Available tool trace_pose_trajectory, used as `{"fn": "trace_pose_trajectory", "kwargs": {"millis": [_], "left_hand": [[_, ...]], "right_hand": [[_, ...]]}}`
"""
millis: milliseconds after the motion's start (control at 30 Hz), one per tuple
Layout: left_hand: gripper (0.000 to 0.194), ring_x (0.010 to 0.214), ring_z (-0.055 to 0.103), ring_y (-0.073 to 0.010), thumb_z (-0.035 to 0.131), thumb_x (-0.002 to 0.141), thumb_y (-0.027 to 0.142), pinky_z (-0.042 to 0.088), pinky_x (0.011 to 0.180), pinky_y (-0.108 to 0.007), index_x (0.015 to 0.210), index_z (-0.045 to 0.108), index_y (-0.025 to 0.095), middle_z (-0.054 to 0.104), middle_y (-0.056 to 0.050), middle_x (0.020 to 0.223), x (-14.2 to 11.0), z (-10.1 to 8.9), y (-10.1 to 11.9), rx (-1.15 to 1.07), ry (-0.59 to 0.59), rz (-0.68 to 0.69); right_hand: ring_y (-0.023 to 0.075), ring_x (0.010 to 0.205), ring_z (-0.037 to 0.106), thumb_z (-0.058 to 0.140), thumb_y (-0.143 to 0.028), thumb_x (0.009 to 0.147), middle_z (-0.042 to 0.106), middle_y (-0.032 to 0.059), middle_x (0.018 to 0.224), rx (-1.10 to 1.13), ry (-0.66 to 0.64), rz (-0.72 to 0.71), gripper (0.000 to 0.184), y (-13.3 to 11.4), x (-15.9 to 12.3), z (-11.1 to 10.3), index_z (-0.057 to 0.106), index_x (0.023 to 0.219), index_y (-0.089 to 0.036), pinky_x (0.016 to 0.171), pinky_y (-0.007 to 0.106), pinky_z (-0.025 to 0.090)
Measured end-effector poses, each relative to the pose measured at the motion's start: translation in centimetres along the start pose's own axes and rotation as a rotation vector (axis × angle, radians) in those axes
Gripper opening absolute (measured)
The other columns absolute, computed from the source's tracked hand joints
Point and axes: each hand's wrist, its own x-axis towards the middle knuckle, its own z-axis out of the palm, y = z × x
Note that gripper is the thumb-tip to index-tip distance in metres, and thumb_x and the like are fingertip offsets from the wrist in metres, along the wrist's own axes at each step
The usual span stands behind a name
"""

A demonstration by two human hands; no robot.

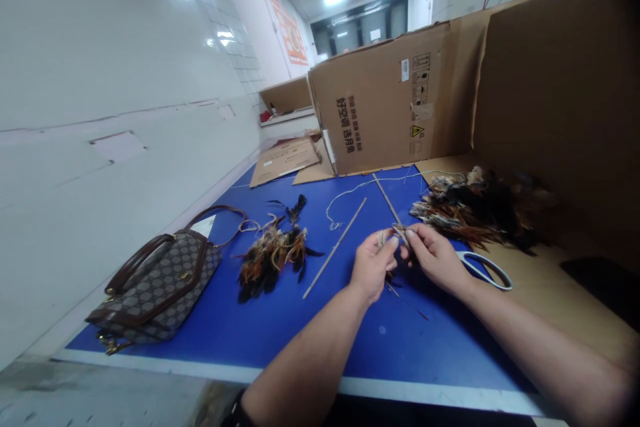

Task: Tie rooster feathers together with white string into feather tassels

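From where I stand, the near edge of the blue table runs below two bare forearms, and the hands meet just over its surface. The left hand is drawn into a narrow pinch on a small pale piece, possibly coiled string; the right hand pinches what looks like the near end of a thin stick. The grip hides the join, so I can't tell exactly what sits where. Dark wisps show underneath. For work this fine I'd keep one pinch steady as an anchor, make only small turns with the other, and hold any strand taut (feather tips catch so easily). Scissors lie just beside the right hand, handy for a clean cut. Off to the left are a patterned handbag, a loose feather bunch and, nearer the hands, a second stick lying slantwise. Farther off, a thin cord curls over the table, best kept free of snags; a bigger feather pile rests at the right, and beyond stands a printed carton.
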Motion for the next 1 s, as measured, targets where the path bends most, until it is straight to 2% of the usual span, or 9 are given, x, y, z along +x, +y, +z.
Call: {"fn": "trace_pose_trajectory", "kwargs": {"millis": [133,267,400,500,633,867,1000], "left_hand": [[0.046,0.050,0.029,-0.0025,0.076,0.083,0.057,0.018,0.048,-0.021,0.096,0.067,0.013,0.055,0.001,0.070,-0.4,0.3,-0.1,0.054,-0.032,-0.050],[0.049,0.047,0.025,-0.0025,0.074,0.083,0.061,0.014,0.046,-0.021,0.098,0.068,0.014,0.051,0.003,0.063,-0.3,0.2,0.1,0.090,0.006,-0.048],[0.048,0.046,0.021,-0.0034,0.076,0.082,0.060,0.014,0.045,-0.021,0.094,0.066,0.015,0.036,0.009,0.055,-0.1,-0.1,0.0,0.079,0.054,-0.029],[0.047,0.047,0.020,-0.0038,0.078,0.081,0.058,0.014,0.045,-0.021,0.094,0.066,0.015,0.027,0.010,0.055,-0.1,-0.2,-0.1,0.055,0.075,-0.023],[0.046,0.047,0.018,-0.0038,0.078,0.082,0.056,0.015,0.045,-0.021,0.097,0.065,0.015,0.026,0.011,0.056,-0.1,0.0,0.0,0.018,0.062,-0.021],[0.044,0.049,0.022,-0.0046,0.078,0.082,0.056,0.021,0.047,-0.020,0.086,0.058,0.017,0.030,0.009,0.058,-0.2,0.0,-0.1,-0.018,0.066,-0.032],[0.046,0.049,0.022,-0.0043,0.079,0.081,0.057,0.019,0.047,-0.021,0.087,0.061,0.015,0.030,0.009,0.058,-0.2,-0.1,-0.2,-0.002,0.061,-0.021]], "right_hand": [[0.0159,0.058,0.059,0.048,-0.060,0.102,0.062,-0.0016,0.069,0.001,-0.023,0.017,0.037,0.1,-0.2,0.6,0.056,0.096,-0.024,0.057,0.029,0.053],[0.0157,0.058,0.059,0.047,-0.064,0.101,0.062,-0.0012,0.070,-0.022,-0.029,0.022,0.041,0.3,-0.3,0.9,0.055,0.095,-0.024,0.058,0.030,0.054],[0.0143,0.057,0.057,0.049,-0.062,0.101,0.061,-0.0017,0.069,0.019,-0.046,0.040,0.040,-0.1,-0.4,1.0,0.054,0.091,-0.023,0.056,0.028,0.051],[0.0138,0.058,0.056,0.056,-0.059,0.099,0.061,-0.0027,0.067,0.045,-0.059,0.042,0.037,-0.5,-0.5,1.2,0.056,0.095,-0.022,0.057,0.027,0.050],[0.0130,0.055,0.054,0.057,-0.061,0.098,0.060,-0.0033,0.067,0.064,-0.058,0.052,0.039,-0.5,-0.4,1.2,0.055,0.095,-0.022,0.054,0.026,0.049],[0.0143,0.058,0.059,0.054,-0.062,0.098,0.060,-0.0023,0.074,0.089,-0.022,0.110,0.039,0.1,-0.4,1.1,0.053,0.094,-0.024,0.056,0.028,0.053],[0.0132,0.058,0.057,0.053,-0.060,0.100,0.060,-0.0021,0.073,0.036,-0.049,0.063,0.038,0.3,-0.5,1.4,0.053,0.091,-0.023,0.056,0.026,0.051]]}}
